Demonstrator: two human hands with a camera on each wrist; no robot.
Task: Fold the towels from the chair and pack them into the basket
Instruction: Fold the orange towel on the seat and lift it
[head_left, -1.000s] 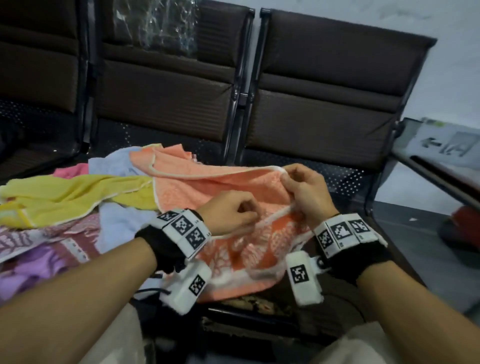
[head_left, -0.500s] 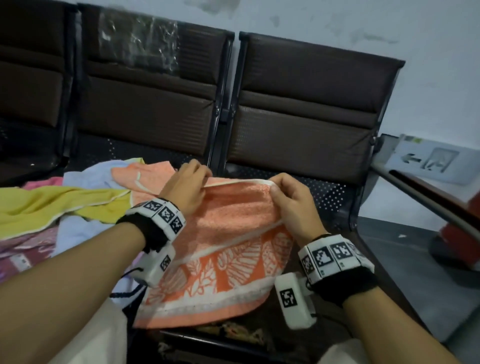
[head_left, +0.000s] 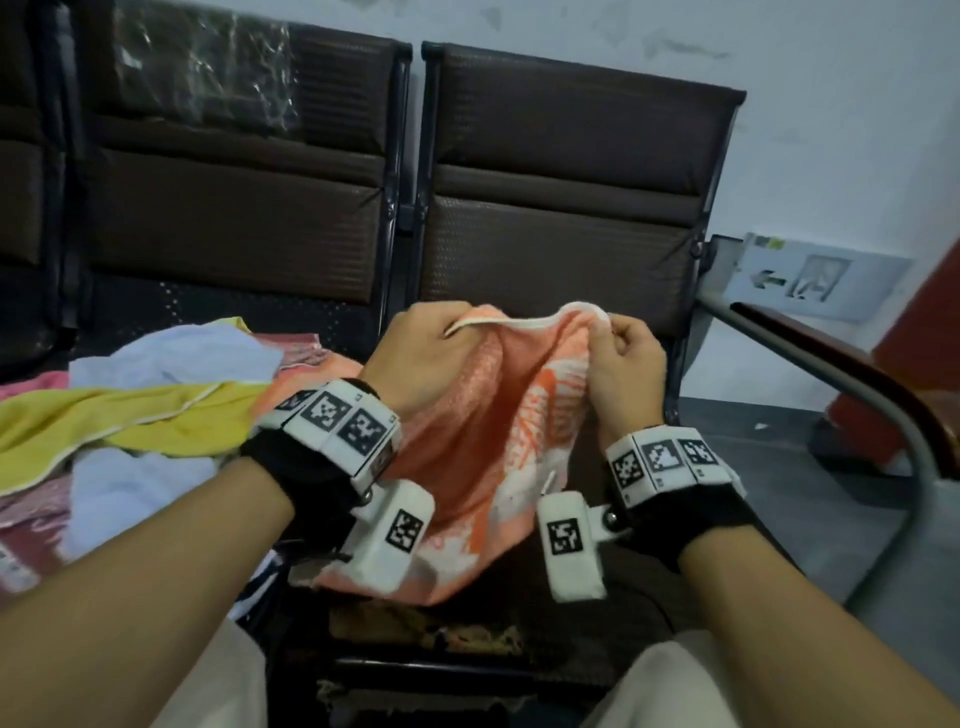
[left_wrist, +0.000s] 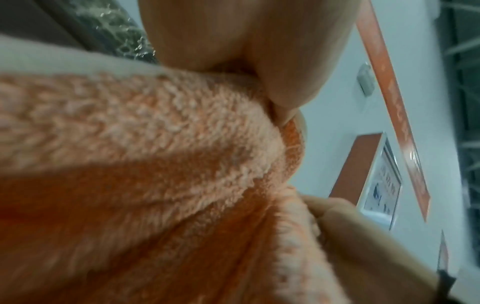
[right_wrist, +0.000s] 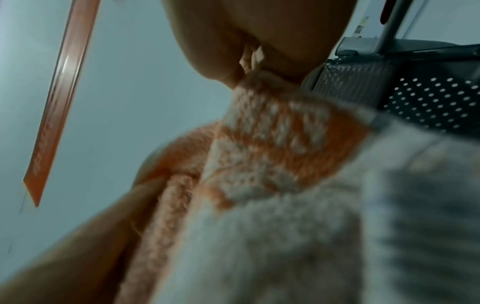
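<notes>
A row of dark brown chairs (head_left: 561, 208) is standing along the white wall (head_left: 841, 130), filling the top of the head view from 10 to 1 o'clock. A pile of towels (head_left: 156, 415) is lying on the seat at 9 o'clock: a yellow one (head_left: 104, 421) on top, a pale blue one (head_left: 176, 358) behind it and a pink one at the far left edge. A grey rail (head_left: 841, 384) is curving down at 3 o'clock, with a sign (head_left: 810, 280) on the wall just above it.

In the middle, the person is holding up an orange towel (head_left: 483, 431) with white leaf shapes on it. It is hanging down in front of the chair seat, and its top white edge is sagging between the two hands. Its left side is touching the pile.

The left hand (head_left: 421, 358) is curling tight around the top edge at 11 o'clock of the towel. In the left wrist view the thumb and fingers (left_wrist: 345, 222) are squeezing the fluffy cloth (left_wrist: 155, 164) between them.

The right hand (head_left: 623, 369) is pinching the other top corner at 1 o'clock, fingers bent in close. In the right wrist view the cloth (right_wrist: 272, 154) is bunching where the fingers (right_wrist: 213, 51) are nipping it.

Both wrists are wearing white bands (head_left: 337, 426) with black square marks. The basket is not showing in any view.
</notes>
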